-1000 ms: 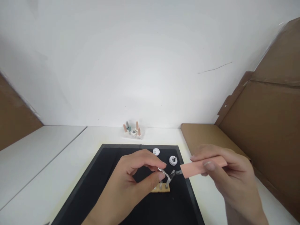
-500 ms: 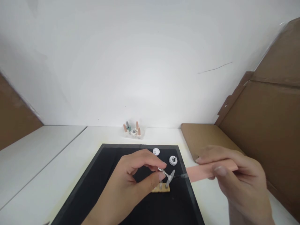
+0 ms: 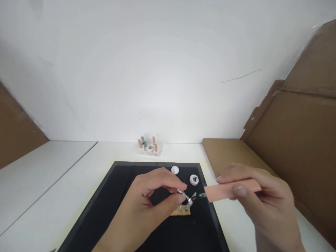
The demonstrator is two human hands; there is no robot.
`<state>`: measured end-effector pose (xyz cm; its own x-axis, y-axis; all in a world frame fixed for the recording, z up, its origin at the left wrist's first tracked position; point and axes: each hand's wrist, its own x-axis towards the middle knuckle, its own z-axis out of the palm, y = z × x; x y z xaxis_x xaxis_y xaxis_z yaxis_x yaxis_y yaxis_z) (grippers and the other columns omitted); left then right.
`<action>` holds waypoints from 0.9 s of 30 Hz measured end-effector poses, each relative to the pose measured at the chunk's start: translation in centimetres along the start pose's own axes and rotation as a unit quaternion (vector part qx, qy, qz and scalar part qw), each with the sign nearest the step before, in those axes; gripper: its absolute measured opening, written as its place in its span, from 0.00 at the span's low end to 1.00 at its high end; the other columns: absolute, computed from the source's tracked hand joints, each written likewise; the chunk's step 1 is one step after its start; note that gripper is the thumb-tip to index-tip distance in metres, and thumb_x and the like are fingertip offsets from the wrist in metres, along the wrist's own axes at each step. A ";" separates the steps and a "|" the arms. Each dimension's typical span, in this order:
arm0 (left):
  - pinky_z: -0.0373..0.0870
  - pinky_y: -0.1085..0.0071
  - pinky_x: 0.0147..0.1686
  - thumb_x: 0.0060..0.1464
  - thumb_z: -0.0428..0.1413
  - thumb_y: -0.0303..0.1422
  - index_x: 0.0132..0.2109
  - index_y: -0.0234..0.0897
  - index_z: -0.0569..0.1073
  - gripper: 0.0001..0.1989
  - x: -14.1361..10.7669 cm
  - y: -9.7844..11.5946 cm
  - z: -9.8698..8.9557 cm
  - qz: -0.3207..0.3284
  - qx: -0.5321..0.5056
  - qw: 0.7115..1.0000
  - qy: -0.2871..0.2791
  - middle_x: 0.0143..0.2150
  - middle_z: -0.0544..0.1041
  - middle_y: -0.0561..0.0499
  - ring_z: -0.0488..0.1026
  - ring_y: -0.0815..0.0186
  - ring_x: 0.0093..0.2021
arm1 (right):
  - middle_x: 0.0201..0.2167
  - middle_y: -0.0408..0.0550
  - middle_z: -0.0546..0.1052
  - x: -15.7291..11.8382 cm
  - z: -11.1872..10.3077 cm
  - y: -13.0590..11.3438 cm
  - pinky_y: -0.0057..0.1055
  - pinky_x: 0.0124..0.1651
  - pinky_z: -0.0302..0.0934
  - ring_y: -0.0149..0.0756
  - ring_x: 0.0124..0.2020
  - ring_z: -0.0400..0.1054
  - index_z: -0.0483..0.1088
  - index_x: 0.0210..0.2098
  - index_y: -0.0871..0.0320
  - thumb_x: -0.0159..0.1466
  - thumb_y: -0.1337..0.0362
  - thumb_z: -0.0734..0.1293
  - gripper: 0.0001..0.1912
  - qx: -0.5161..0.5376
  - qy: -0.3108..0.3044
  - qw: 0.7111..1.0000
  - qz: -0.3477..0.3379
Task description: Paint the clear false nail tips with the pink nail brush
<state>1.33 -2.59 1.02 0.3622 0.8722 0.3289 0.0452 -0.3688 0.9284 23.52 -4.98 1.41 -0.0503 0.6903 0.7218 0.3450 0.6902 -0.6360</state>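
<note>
Between the thumb and fingertips of my left hand [image 3: 157,196] is a slim silver metal holder [image 3: 184,193], with a pale false nail [image 3: 190,202] at its end. My right hand [image 3: 258,196] is closed on the flat pink handle of a nail polish brush [image 3: 231,190]. The brush's dark tip lies at the false nail and seems to touch it; the contact is too small to be sure. Just below and behind the left fingertips sits a small tan base [image 3: 183,211] bearing pale upright pieces, partly covered by the hand.
A black mat [image 3: 131,196] lies on the white table [image 3: 73,161]. On the mat are a white jar [image 3: 194,180] with dark bits in it and a small white dish [image 3: 175,170]. A clear tray [image 3: 149,152] of small bottles stands near the wall. Cardboard [image 3: 228,154] is at the right.
My right hand has moved slightly left, bringing the brush tip to the false nail. The false nail looks turned to a narrower angle. My left hand is nearly still.
</note>
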 end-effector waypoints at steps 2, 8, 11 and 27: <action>0.73 0.75 0.34 0.53 0.62 0.23 0.35 0.43 0.84 0.09 -0.2 -0.1 -0.1 -0.001 0.000 1.000 0.001 0.32 0.80 0.52 0.77 0.66 0.35 | 0.18 0.39 0.74 -0.2 0.0 0.1 0.27 0.20 0.56 0.29 0.17 0.65 0.77 0.32 0.49 0.67 0.57 0.67 0.09 -0.002 0.012 1.000 0.002; 0.73 0.74 0.34 0.53 0.61 0.23 0.34 0.42 0.83 0.09 -0.3 -0.1 -0.4 -0.009 0.003 1.000 0.003 0.32 0.81 0.52 0.77 0.66 0.34 | 0.19 0.39 0.75 -0.1 0.1 0.3 0.28 0.21 0.57 0.30 0.19 0.66 0.78 0.34 0.48 0.67 0.56 0.67 0.09 -0.001 0.040 0.999 0.000; 0.73 0.74 0.34 0.53 0.61 0.23 0.34 0.42 0.83 0.09 -0.1 0.0 -0.3 -0.011 0.007 1.000 0.003 0.32 0.81 0.51 0.77 0.66 0.34 | 0.18 0.40 0.76 0.1 0.1 0.0 0.27 0.19 0.57 0.30 0.17 0.65 0.78 0.33 0.48 0.67 0.55 0.67 0.10 0.007 0.014 1.000 -0.009; 0.73 0.77 0.34 0.54 0.61 0.22 0.36 0.44 0.83 0.11 -0.5 -0.1 -0.2 0.001 -0.004 1.000 0.001 0.33 0.80 0.53 0.77 0.68 0.35 | 0.18 0.38 0.74 -0.2 -0.1 0.3 0.23 0.20 0.56 0.26 0.18 0.64 0.76 0.31 0.50 0.68 0.57 0.67 0.11 -0.019 0.016 1.000 -0.009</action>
<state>1.02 -2.91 0.82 0.3609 0.8722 0.3301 0.0369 -0.3670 0.9295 23.74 -4.94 1.13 -0.0278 0.6700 0.7418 0.3799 0.6935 -0.6121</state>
